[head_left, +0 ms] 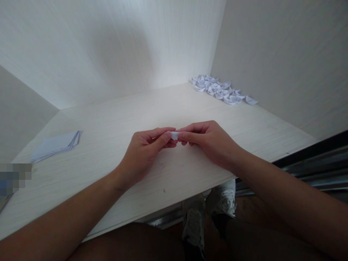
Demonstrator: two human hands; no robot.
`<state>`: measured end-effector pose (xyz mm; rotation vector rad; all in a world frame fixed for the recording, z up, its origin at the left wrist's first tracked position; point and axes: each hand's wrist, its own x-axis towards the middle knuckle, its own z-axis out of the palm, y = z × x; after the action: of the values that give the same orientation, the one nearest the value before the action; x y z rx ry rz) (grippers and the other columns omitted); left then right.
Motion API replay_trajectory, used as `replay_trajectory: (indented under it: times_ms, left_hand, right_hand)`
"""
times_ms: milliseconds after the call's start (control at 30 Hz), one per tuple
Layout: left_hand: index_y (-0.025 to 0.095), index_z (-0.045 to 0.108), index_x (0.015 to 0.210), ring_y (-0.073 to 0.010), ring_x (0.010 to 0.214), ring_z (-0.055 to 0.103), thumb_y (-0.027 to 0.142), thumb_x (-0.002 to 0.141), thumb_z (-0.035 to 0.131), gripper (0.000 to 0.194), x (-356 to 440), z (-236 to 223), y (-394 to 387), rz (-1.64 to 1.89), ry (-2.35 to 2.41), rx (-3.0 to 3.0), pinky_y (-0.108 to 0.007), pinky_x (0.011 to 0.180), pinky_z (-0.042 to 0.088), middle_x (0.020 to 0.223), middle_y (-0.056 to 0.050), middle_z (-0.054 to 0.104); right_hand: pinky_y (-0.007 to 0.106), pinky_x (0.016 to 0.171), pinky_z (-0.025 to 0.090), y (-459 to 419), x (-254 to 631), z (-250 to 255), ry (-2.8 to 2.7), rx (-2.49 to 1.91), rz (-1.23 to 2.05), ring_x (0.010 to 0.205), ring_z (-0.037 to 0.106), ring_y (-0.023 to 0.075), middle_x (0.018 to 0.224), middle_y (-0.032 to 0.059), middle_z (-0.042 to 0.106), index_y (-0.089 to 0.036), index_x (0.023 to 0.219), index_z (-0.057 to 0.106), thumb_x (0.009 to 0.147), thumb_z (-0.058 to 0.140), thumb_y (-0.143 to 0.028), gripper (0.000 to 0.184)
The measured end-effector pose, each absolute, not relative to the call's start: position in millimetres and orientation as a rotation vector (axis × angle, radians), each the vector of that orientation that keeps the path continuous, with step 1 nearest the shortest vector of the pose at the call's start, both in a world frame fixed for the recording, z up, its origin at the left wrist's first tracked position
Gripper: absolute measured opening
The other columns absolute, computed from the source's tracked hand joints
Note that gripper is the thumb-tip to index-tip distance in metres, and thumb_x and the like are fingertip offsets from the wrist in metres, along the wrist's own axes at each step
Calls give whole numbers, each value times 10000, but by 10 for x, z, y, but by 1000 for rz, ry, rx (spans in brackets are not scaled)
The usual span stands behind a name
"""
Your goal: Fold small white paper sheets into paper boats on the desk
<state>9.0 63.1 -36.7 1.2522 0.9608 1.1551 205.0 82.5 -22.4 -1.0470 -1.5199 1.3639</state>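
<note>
A small folded piece of white paper (174, 135) is pinched between the fingertips of both hands, just above the middle of the pale wooden table (114, 119). My left hand (146, 148) grips its left end with fingers curled. From the other side, my right hand (208, 139) pinches its right end. Most of the paper is hidden by the fingers.
A flat stack of white paper sheets (56, 145) lies at the table's left. A pile of several small folded paper pieces (221, 90) sits in the back right corner against the wall. White walls enclose the table on three sides. My shoes (209, 210) show below the table's front edge.
</note>
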Motion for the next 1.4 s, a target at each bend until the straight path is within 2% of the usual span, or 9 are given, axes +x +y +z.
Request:
replay_trajectory:
  times_ms: [367,500,633,800,1000,1167,1400]
  left_hand:
    - [186,818,1044,-159,836,727,317,891,772,207,87,-358,626,1169,987,1264,-316,855,588,925,-42,817]
    - [173,805,1071,-166,833,738,361,870,799,275,96,-343,619,1158,1070,1296,-306,828,597,921,-56,824]
    - [150,800,1014,-154,790,731,344,869,800,243,100,-322,611,1143,1085,1330,-283,786,599,879,-65,821]
    - [147,800,968,-151,766,718,318,869,790,198,107,-314,616,1155,1079,1331,-293,774,600,841,-56,807]
    - [138,806,918,-174,759,720,309,833,806,191,117,-287,623,1138,1101,1304,-333,782,601,827,-72,800]
    - [141,796,944,-181,774,729,349,805,845,256,116,-312,620,1152,1066,1203,-350,812,605,863,-85,808]
    - [152,776,812,-164,737,714,343,773,870,216,98,-316,634,1140,1085,1212,-318,781,592,763,-52,781]
  right_hand:
    - [282,656,421,822,2030,-216,-1492,-1078,1411,659,561,122,668,7,702,-198,714,815,778,820,-286,109]
    - [273,650,437,813,2037,-233,-1575,-1083,1303,660,587,122,701,17,740,-193,791,836,819,788,-290,112]
    - [263,615,442,816,2026,-265,-1645,-1057,1185,630,602,121,696,17,752,-175,858,842,845,752,-276,136]
    - [252,584,435,818,2013,-290,-1701,-1021,1093,603,601,113,679,10,748,-168,850,836,861,728,-273,151]
    - [265,627,465,817,2023,-292,-1738,-1041,1074,638,635,128,687,14,756,-183,796,822,865,716,-268,153]
    - [274,643,480,820,2027,-299,-1707,-1035,1069,662,660,144,715,21,771,-188,802,823,855,737,-284,139]
    - [279,639,483,795,2006,-309,-1718,-995,1076,707,693,166,780,41,804,-191,802,826,823,806,-341,153]
